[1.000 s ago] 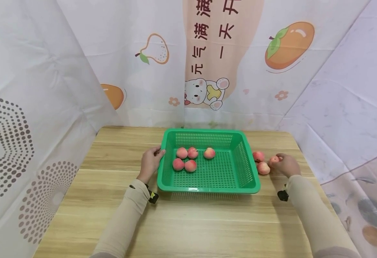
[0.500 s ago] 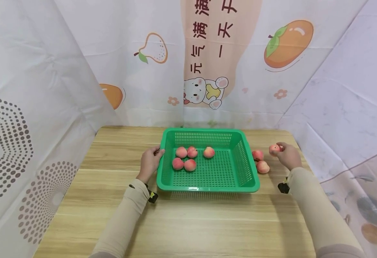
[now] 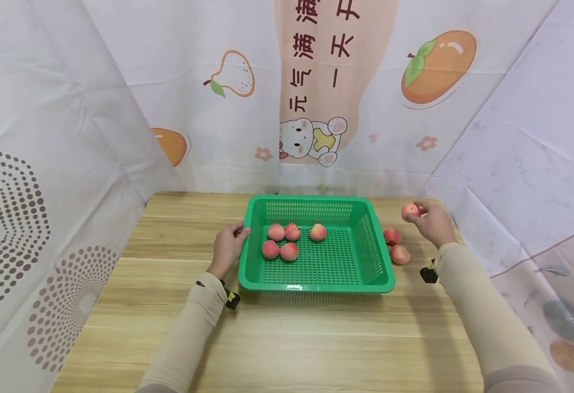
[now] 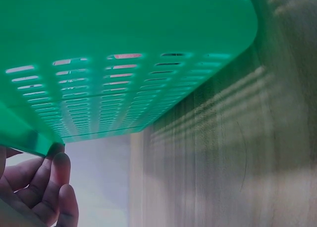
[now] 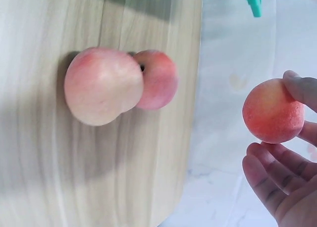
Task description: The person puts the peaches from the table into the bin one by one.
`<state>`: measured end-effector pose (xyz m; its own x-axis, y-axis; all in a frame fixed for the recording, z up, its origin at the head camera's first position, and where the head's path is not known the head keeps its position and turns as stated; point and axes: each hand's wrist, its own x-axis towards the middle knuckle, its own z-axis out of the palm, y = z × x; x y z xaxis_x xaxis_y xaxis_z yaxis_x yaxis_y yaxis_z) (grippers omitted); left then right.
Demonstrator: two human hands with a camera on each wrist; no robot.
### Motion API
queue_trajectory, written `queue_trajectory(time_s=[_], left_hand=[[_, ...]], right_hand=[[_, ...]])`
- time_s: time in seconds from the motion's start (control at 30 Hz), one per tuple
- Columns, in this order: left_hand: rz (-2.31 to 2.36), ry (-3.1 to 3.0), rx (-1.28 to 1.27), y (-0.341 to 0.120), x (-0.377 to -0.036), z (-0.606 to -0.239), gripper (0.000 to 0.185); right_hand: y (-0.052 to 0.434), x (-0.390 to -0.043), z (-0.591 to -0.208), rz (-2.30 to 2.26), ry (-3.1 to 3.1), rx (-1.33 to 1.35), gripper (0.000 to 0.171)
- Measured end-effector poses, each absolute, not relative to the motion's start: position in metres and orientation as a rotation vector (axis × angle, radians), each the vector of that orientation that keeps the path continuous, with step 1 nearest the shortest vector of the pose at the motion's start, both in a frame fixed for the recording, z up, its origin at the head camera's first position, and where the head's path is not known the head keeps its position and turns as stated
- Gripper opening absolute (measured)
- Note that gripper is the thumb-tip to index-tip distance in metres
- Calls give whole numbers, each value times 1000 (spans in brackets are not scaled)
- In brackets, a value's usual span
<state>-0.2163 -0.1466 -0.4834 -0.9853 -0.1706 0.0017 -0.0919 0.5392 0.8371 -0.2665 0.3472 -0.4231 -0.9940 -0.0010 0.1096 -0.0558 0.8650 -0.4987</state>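
A green plastic basket [image 3: 316,289] with slotted walls stands on the table, and several pinkish-red peaches [image 3: 289,251] lie in its left and middle part. My left hand [image 3: 228,248] grips the basket's left rim between thumb and fingers; the left wrist view shows the fingertips [image 4: 60,162] under that rim. Raised above the table, a peach [image 5: 273,111] is pinched between the thumb and fingers of my right hand [image 3: 434,222]. Two more peaches [image 5: 104,85] sit side by side on the table, just outside the basket's right wall and nearer to me than the held one.
The light wooden table [image 3: 316,344] ends at a printed white curtain [image 3: 208,131] behind the basket. Further cloth hangs along the left and right sides, close to the table edges.
My right hand has lifted one peach off the table beside the other two and carried it up, away from me and slightly left. The left hand keeps its grip on the rim.
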Motion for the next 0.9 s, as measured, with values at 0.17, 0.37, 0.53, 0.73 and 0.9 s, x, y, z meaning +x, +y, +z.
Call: queue_trajectory(time_s=[0.17, 0.37, 0.53, 0.73, 0.9], left_hand=[[-1455, -2677, 228, -146, -217, -483, 42], [-1455, -2678, 231, -146, -217, -483, 41], [-1449, -2679, 228, -147, -217, -484, 41], [-1454, -2676, 230, -147, -218, -485, 41], [-1462, -2674, 225, -148, -219, -487, 42]], right_hand=[[337, -270, -417, 769, -2887, 100, 56], [325, -275, -412, 766, -2897, 149, 55], [314, -279, -407, 770, -2911, 184, 54], [297, -284, -406, 777, -2891, 245, 50], [280, -287, -405, 794, -2923, 265, 51]])
